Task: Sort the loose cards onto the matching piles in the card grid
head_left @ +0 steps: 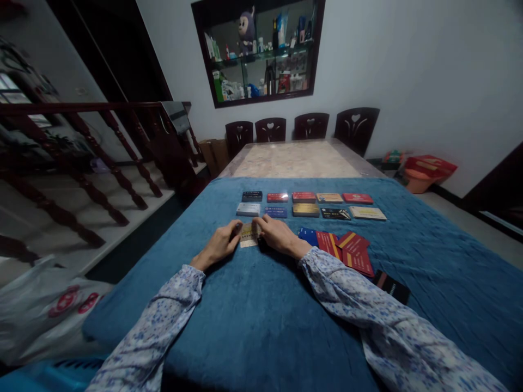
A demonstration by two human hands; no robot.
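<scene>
A pale beige card lies on the blue cloth between my two hands. My left hand rests at its left edge with fingers curled onto it. My right hand presses its right edge with bent fingers. Beyond the hands, two neat rows of cards lie flat, red, blue, black and gold. A loose heap of mostly red cards sits just right of my right wrist, with a black card apart nearer me.
The cloth covers the near part of a long stone-topped table with several dark chairs at the far end. A wooden stair railing runs on the left. A white plastic bag lies at lower left. Red boxes sit on the floor at right.
</scene>
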